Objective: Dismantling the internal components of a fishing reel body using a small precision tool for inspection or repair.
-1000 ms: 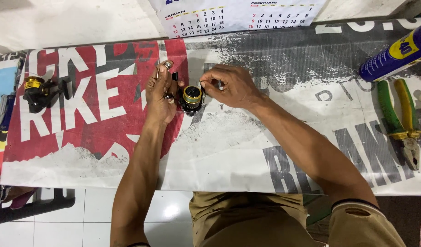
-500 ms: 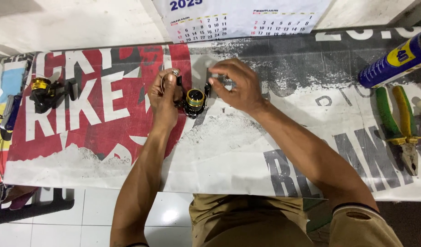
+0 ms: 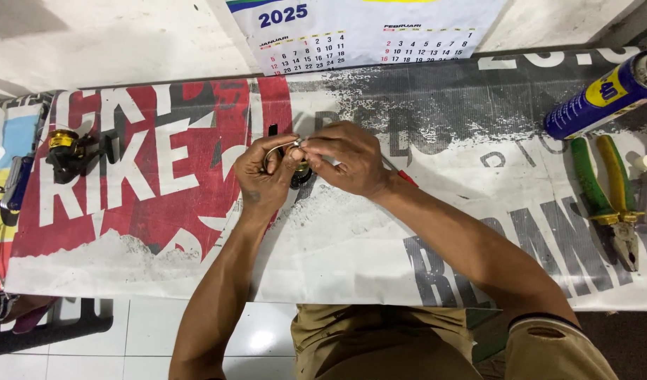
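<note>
Both hands, left hand [image 3: 261, 176] and right hand [image 3: 343, 159], grip closed around a black-and-gold fishing reel [image 3: 299, 171], mostly hidden.

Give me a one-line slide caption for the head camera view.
Both hands, left and right, hold a small fishing reel over a printed banner, pliers and spray can alongside.

The table [image 3: 351, 274] is covered by a worn printed banner [image 3: 161, 211], red and white at the left, grey and white at the right. Near the left edge lies a black and gold fishing reel [image 3: 68, 151]. At the right edge lie a blue spray can [image 3: 605, 95] and green-and-yellow-handled pliers [image 3: 610, 200].
</note>
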